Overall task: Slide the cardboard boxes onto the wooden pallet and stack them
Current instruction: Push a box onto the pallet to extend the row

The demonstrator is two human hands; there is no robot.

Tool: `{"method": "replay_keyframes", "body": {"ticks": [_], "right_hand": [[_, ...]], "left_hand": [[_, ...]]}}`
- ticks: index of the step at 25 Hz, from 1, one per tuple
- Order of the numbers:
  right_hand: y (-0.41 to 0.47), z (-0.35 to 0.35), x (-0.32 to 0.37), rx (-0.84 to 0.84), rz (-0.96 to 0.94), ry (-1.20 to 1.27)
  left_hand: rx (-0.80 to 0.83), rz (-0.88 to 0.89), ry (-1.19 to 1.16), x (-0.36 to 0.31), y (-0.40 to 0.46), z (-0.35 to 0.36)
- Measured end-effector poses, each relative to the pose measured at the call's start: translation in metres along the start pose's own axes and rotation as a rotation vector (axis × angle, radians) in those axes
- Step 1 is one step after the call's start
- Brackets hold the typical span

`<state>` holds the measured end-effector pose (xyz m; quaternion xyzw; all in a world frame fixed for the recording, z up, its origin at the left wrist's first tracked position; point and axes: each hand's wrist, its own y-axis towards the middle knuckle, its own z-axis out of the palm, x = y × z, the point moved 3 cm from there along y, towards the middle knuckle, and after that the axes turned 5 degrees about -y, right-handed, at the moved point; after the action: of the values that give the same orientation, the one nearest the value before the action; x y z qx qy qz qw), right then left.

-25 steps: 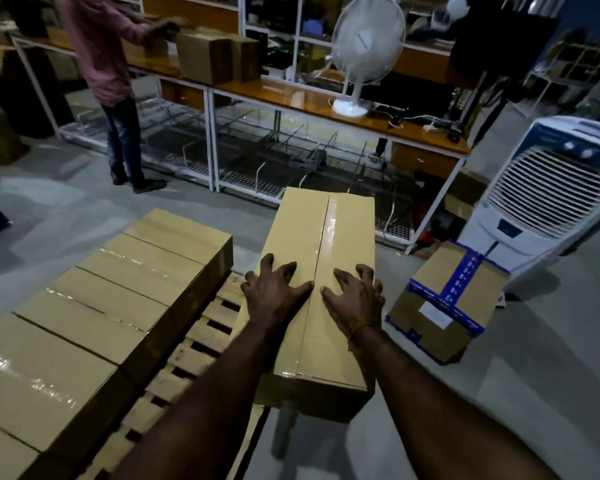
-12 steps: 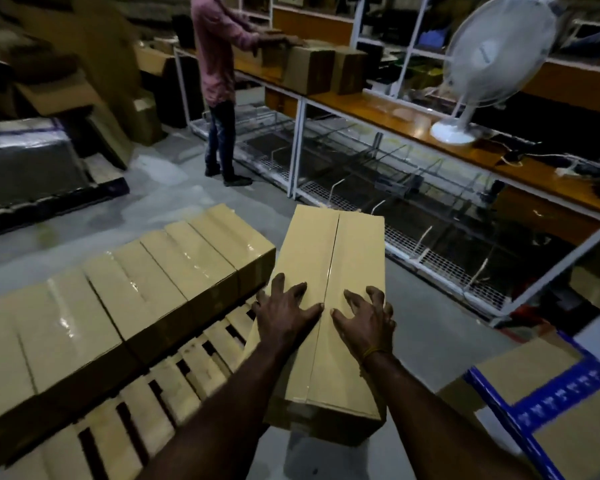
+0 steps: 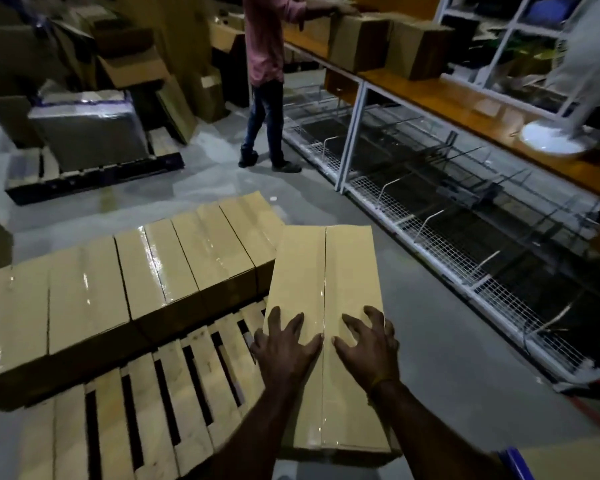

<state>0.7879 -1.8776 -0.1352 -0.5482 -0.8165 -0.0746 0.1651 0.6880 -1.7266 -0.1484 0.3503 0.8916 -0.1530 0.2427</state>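
Tan, tape-sealed long cardboard box [image 3: 326, 289] lies lengthwise away from me at the slatted wooden pallet [image 3: 160, 410]'s right edge; my left hand [image 3: 284, 348] and right hand [image 3: 366, 344] press it, fingers spread.

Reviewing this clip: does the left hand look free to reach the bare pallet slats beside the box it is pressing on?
Probably yes. The left hand lies spread on the box, right beside the bare slats of the pallet, and nothing lies between them; the row of boxes sits farther back.
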Motion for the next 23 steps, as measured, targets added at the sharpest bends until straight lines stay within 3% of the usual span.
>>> {"method": "replay_keyframes", "body": {"ticks": [9, 23], "right_hand": [[0.125, 0.099, -0.060, 0.152, -0.145, -0.028], [0.267, 0.279, -0.176, 0.231, -0.465, 0.049]], "left_hand": [[-0.076, -0.190, -0.011, 0.006, 0.076, 0.124], [-0.263, -0.416, 0.025, 0.036, 0.141, 0.344]]}}
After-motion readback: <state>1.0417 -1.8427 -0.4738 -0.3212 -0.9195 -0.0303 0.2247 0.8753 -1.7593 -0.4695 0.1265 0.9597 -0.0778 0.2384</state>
